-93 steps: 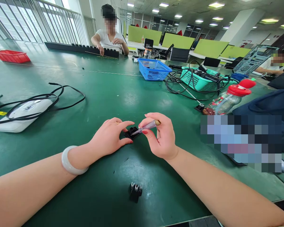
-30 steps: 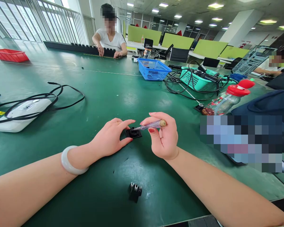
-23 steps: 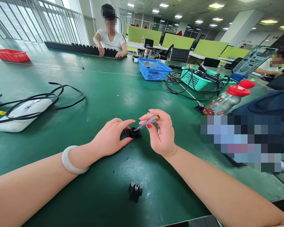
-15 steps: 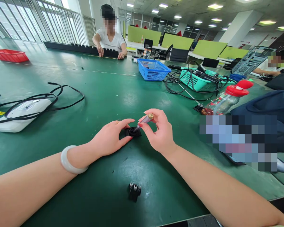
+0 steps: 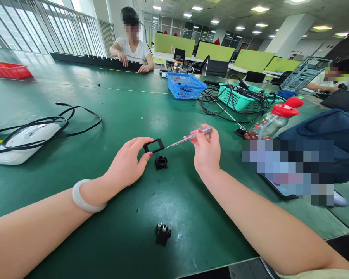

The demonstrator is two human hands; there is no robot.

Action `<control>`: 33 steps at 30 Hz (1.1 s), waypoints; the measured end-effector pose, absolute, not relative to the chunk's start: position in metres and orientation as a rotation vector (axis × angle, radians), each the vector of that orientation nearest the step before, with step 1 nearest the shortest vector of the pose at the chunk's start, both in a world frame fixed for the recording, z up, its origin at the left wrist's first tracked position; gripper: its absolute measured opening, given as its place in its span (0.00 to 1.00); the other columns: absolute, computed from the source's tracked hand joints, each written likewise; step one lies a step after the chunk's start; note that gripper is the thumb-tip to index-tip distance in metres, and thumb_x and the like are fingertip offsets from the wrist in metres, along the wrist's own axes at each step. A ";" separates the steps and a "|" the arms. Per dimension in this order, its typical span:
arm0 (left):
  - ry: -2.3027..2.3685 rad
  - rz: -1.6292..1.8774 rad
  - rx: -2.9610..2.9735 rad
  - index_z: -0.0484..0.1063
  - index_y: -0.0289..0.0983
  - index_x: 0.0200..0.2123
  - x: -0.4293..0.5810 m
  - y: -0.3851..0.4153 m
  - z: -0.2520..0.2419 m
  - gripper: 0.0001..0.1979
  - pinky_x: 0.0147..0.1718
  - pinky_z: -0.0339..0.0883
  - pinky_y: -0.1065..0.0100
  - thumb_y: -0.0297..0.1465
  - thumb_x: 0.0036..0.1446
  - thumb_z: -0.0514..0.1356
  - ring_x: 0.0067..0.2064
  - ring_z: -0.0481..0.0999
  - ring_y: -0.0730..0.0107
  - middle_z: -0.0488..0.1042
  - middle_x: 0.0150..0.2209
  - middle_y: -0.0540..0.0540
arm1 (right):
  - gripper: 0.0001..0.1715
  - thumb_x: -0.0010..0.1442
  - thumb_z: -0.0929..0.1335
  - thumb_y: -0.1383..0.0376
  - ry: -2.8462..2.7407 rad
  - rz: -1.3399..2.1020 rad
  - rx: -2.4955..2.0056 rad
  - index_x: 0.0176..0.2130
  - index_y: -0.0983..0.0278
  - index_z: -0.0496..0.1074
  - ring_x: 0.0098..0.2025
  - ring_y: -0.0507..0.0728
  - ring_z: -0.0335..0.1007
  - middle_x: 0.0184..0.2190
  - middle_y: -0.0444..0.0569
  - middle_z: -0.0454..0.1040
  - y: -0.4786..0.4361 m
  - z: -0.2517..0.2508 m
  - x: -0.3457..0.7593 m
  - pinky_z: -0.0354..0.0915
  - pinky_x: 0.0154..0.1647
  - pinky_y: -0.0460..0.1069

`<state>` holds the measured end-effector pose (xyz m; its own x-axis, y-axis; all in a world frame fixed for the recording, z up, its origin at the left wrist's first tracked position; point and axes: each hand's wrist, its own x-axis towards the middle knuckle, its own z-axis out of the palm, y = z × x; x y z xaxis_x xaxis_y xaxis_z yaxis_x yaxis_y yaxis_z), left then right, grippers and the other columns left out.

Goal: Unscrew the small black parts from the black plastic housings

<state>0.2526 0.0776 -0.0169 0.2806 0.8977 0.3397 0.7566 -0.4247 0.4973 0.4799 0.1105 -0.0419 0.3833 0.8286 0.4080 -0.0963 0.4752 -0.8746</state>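
Note:
Between the thumb and fingers of my left hand (image 5: 130, 158) is a thin black rectangular frame (image 5: 162, 143), tilted up off the table. My right hand (image 5: 207, 149) is closed around the clear handle of a screwdriver (image 5: 189, 137). Its thin metal shaft points left, with the tip close to the frame's right edge; whether they touch I cannot tell. Just below the frame, a small black socket-like part (image 5: 161, 162) with a round recess lies on the table. Nearer to me sits another black part (image 5: 163, 233) with silvery metal contacts.
On the green table (image 5: 119, 232), a white device (image 5: 26, 141) with black cable lies left. Farther back are a red tray (image 5: 10, 71), a blue basket (image 5: 186, 86) and a teal basket (image 5: 244, 99) with cables. A red-lidded bottle (image 5: 275, 118) stands right. Another person sits opposite.
The black frame has come up off the socket-like part, held in my left hand. My right hand moved right, and the screwdriver swung from steep to nearly level.

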 end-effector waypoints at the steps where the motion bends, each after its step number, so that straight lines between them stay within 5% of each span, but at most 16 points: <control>1: 1.559 0.846 2.301 0.68 0.42 0.58 0.252 0.079 -0.017 0.20 0.58 0.69 0.51 0.36 0.64 0.52 0.57 0.72 0.54 0.74 0.56 0.42 | 0.18 0.61 0.70 0.55 -0.912 0.775 -0.932 0.45 0.58 0.62 0.37 0.53 0.77 0.33 0.42 0.74 0.116 -0.045 0.482 0.76 0.46 0.55; 7: 1.611 0.596 2.373 0.70 0.43 0.59 0.249 0.086 -0.025 0.22 0.59 0.66 0.41 0.34 0.65 0.50 0.56 0.72 0.49 0.77 0.54 0.42 | 0.16 0.58 0.71 0.60 -0.665 0.882 -1.030 0.43 0.59 0.62 0.34 0.51 0.76 0.30 0.39 0.73 0.126 -0.048 0.484 0.75 0.44 0.53; 17: 1.492 0.550 2.455 0.81 0.41 0.45 0.251 0.082 -0.025 0.22 0.63 0.64 0.45 0.40 0.67 0.47 0.60 0.71 0.52 0.78 0.53 0.42 | 0.13 0.59 0.69 0.64 -0.685 0.923 -1.070 0.43 0.60 0.64 0.31 0.50 0.75 0.29 0.39 0.74 0.118 -0.040 0.476 0.74 0.42 0.51; 23: 1.193 0.699 2.608 0.72 0.41 0.55 0.262 0.038 -0.005 0.25 0.65 0.58 0.40 0.48 0.62 0.56 0.68 0.60 0.45 0.65 0.65 0.38 | 0.15 0.57 0.72 0.62 -0.635 0.933 -1.076 0.41 0.59 0.65 0.29 0.50 0.74 0.28 0.38 0.74 0.120 -0.042 0.477 0.73 0.38 0.49; 27: 0.615 0.394 2.847 0.61 0.52 0.65 0.270 0.005 -0.004 0.43 0.64 0.51 0.27 0.55 0.48 0.67 0.72 0.47 0.31 0.54 0.71 0.40 | 0.16 0.56 0.73 0.60 -0.653 0.944 -1.071 0.41 0.59 0.65 0.29 0.50 0.74 0.27 0.38 0.74 0.122 -0.046 0.477 0.73 0.37 0.49; 33: 0.890 0.306 2.902 0.50 0.53 0.70 0.275 0.010 -0.019 0.42 0.63 0.47 0.24 0.46 0.56 0.65 0.73 0.39 0.28 0.46 0.74 0.37 | 0.16 0.56 0.72 0.60 -0.664 0.941 -1.063 0.41 0.59 0.65 0.29 0.51 0.75 0.27 0.38 0.74 0.123 -0.048 0.478 0.73 0.38 0.50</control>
<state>0.2755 0.0102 -0.0195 0.8100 0.5630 0.1639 0.5447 -0.8260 0.1451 0.4775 0.1229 -0.0480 0.4623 0.8866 0.0182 -0.3142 0.1829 -0.9315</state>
